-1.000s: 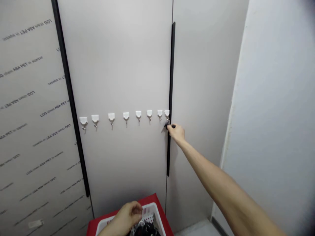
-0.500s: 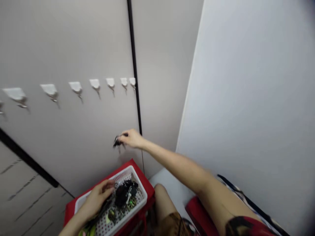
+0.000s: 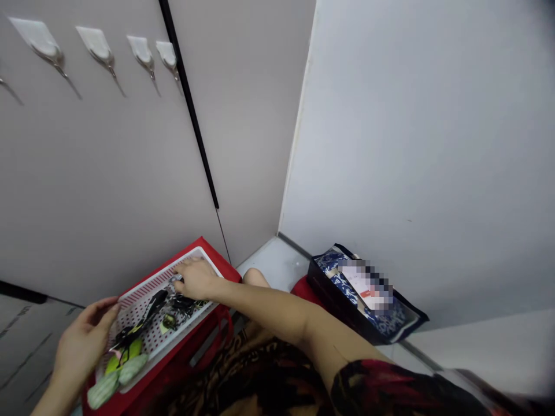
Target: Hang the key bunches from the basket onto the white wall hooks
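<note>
A white plastic basket [image 3: 161,352] with a perforated bottom sits on a red fabric surface. Inside it lie several bunches of keys [image 3: 184,303], a long black item [image 3: 154,306], a small yellowish-green piece [image 3: 169,321], a yellow-green item [image 3: 125,353] and a pale green striped bow-like piece [image 3: 117,377]. My right hand [image 3: 197,278] reaches into the far right part of the basket, fingers apart over the keys. No object shows in its fingers. My left hand [image 3: 89,335] is at the basket's left end, beside the rim, thumb and fingers apart and curved.
White adhesive hooks [image 3: 96,43] line the grey panel [image 3: 108,173]. A dark strip [image 3: 193,115] runs down a seam. A dark blue patterned bag [image 3: 342,289] stands on the right by the pale wall [image 3: 411,144]. My knee [image 3: 255,277] is beside the basket.
My right hand has come down from beside the panel into the basket; the keys it held no longer show in it. My left hand has moved out to the basket's left end. The view has turned right and down.
</note>
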`<state>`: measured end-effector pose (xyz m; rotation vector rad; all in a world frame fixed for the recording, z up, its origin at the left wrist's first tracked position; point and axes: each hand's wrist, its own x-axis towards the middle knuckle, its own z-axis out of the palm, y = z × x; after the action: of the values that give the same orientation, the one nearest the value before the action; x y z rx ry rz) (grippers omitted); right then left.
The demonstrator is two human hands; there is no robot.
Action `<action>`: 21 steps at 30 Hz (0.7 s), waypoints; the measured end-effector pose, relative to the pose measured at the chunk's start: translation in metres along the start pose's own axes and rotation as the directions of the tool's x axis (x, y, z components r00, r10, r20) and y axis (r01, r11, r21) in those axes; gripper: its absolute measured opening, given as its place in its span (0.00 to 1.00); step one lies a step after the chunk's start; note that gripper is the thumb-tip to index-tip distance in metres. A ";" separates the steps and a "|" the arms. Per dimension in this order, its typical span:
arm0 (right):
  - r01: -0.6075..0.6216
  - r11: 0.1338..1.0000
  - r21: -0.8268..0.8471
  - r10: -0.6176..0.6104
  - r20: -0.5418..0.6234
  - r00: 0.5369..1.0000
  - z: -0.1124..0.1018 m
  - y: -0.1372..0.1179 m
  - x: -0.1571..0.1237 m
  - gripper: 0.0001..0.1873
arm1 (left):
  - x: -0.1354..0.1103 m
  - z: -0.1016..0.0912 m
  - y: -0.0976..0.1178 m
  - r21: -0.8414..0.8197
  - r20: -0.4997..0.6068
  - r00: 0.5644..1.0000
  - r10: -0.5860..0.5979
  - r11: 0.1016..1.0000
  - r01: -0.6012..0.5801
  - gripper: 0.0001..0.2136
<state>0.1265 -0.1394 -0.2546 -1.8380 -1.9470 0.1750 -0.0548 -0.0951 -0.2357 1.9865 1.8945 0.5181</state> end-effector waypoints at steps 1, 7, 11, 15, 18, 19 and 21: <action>0.013 1.000 -0.019 -0.013 -0.009 1.000 0.002 0.001 -0.001 0.16 | -0.003 0.000 0.003 -0.040 0.053 0.998 -0.029 0.999 0.031 0.10; 0.073 0.995 -0.062 -0.073 -0.006 0.997 0.006 0.004 -0.002 0.14 | -0.022 0.003 0.005 -0.014 0.053 0.984 0.172 0.985 -0.172 0.14; 0.063 0.997 -0.054 -0.064 0.000 0.998 0.008 0.001 -0.003 0.14 | -0.033 0.010 -0.002 -0.006 -0.043 0.968 0.246 0.969 -0.246 0.11; 0.060 0.996 -0.059 -0.060 0.000 0.998 0.009 -0.004 0.000 0.14 | -0.034 0.011 -0.009 0.016 -0.105 0.954 0.281 0.960 -0.281 0.10; 0.036 0.996 -0.080 -0.036 0.004 0.999 0.008 -0.009 0.000 0.14 | -0.035 0.007 -0.012 0.014 -0.095 0.938 0.334 0.942 -0.334 0.12; 0.029 0.996 -0.090 -0.028 0.008 1.000 0.007 -0.011 0.000 0.14 | -0.036 0.006 -0.013 0.009 -0.089 0.933 0.349 0.937 -0.350 0.13; 0.020 0.994 -0.105 -0.019 0.018 1.000 0.008 -0.012 -0.001 0.15 | -0.036 0.005 -0.014 0.000 -0.081 0.933 0.352 0.936 -0.353 0.13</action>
<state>0.1127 -0.1401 -0.2572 -1.8882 -2.0199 0.0834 -0.0657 -0.1302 -0.2475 2.3419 1.5718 0.7134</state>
